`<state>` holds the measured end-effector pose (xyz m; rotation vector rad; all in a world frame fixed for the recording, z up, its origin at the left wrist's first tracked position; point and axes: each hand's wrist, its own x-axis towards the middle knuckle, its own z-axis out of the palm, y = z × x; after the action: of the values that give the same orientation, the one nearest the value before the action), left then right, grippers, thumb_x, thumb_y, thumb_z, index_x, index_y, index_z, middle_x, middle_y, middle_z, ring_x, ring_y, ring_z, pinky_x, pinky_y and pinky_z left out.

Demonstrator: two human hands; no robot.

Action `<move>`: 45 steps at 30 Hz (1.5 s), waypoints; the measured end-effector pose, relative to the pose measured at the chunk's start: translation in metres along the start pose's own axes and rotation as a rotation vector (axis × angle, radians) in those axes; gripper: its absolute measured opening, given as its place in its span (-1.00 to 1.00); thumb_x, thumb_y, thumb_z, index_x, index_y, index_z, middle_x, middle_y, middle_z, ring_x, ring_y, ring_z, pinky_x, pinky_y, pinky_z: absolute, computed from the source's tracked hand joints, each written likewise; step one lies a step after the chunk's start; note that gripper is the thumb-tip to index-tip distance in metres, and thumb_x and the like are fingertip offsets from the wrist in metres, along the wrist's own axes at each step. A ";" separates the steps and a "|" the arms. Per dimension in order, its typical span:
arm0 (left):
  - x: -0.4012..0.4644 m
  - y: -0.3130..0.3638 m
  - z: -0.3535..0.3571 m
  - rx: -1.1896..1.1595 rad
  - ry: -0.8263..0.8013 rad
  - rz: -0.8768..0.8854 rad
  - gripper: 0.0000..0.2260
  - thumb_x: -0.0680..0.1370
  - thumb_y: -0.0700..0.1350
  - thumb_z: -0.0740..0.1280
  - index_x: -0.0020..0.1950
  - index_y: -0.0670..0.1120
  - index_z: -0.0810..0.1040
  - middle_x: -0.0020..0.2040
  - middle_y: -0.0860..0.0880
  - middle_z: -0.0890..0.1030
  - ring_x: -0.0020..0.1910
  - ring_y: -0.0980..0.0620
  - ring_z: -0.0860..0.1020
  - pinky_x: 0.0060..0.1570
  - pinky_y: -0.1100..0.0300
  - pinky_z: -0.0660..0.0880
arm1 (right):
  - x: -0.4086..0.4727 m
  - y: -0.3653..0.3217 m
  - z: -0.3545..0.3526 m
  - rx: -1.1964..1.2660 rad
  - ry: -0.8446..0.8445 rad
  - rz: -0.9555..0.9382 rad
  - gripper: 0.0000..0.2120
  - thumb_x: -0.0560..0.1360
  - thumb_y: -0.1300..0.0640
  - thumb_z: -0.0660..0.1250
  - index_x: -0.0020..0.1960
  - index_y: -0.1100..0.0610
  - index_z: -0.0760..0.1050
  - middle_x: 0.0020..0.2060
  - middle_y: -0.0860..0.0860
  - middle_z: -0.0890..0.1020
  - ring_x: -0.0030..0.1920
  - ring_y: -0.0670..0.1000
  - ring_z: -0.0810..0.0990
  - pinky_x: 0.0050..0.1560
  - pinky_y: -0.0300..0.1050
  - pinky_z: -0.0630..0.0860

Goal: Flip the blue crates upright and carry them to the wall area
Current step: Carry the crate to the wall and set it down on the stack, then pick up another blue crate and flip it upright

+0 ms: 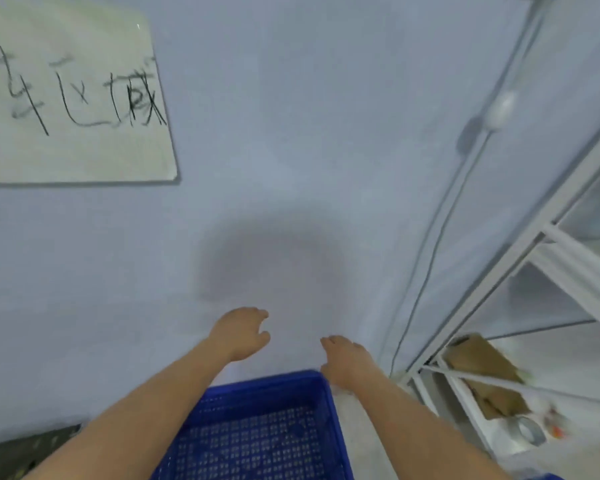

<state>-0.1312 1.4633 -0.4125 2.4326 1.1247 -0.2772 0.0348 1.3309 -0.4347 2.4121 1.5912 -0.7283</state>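
A blue perforated crate (257, 431) stands upright on the floor against the pale wall, its open top facing me. Both my bare arms reach out above its far rim. My left hand (241, 332) hovers above the crate's far left corner with fingers loosely curled and nothing in it. My right hand (345, 360) hangs just past the far right corner, fingers apart and pointing down, touching nothing I can make out. A sliver of another blue thing (548, 476) shows at the bottom right edge.
A white sign (73, 98) with black handwriting hangs on the wall at upper left. A white metal shelf rack (520, 341) stands at right, holding a brown cardboard piece (482, 372) and a tape roll (529, 431). Cables (444, 220) run down the wall. A dark patch (28, 452) lies at lower left.
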 end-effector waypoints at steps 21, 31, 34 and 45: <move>-0.114 0.222 -0.173 0.392 0.273 0.653 -0.42 0.65 0.10 -0.04 0.59 -0.17 -0.05 0.60 -0.11 0.02 0.58 -0.05 0.01 0.52 0.09 -0.03 | -0.321 0.061 -0.182 0.044 0.502 0.697 -0.35 0.59 -0.04 0.11 0.57 0.13 -0.08 0.56 0.07 0.06 0.53 0.12 0.10 0.49 0.06 0.11; -0.202 0.287 -0.107 0.443 0.147 0.964 -0.36 0.63 0.16 0.00 0.59 -0.16 -0.04 0.60 -0.12 0.04 0.56 -0.06 0.08 0.49 0.12 0.06 | -0.488 0.047 -0.095 0.077 0.411 1.066 -0.32 0.58 -0.05 0.13 0.57 0.15 -0.07 0.56 0.07 0.05 0.56 0.08 0.01 0.53 0.05 0.00; -0.240 0.317 -0.102 0.443 0.112 1.021 -0.36 0.62 0.18 0.03 0.58 -0.17 0.03 0.58 -0.14 0.12 0.54 -0.10 0.16 0.49 0.09 0.13 | -0.543 0.044 -0.078 0.059 0.399 1.136 -0.32 0.58 0.00 0.15 0.57 0.16 -0.09 0.57 0.08 0.01 0.56 0.07 -0.03 0.53 0.02 -0.02; -0.439 0.436 -0.048 0.366 0.145 1.257 -0.43 0.59 0.19 0.08 0.47 -0.16 0.29 0.43 -0.20 0.37 0.36 -0.17 0.39 0.30 0.03 0.38 | -0.757 0.026 -0.015 0.098 0.490 1.321 -0.30 0.54 -0.03 0.20 0.57 0.12 -0.03 0.56 0.06 0.07 0.55 0.08 0.06 0.51 0.01 0.07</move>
<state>-0.0839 0.9426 -0.0787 2.9674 -0.5895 0.1220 -0.1756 0.7053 -0.0625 3.0259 -0.2357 0.0649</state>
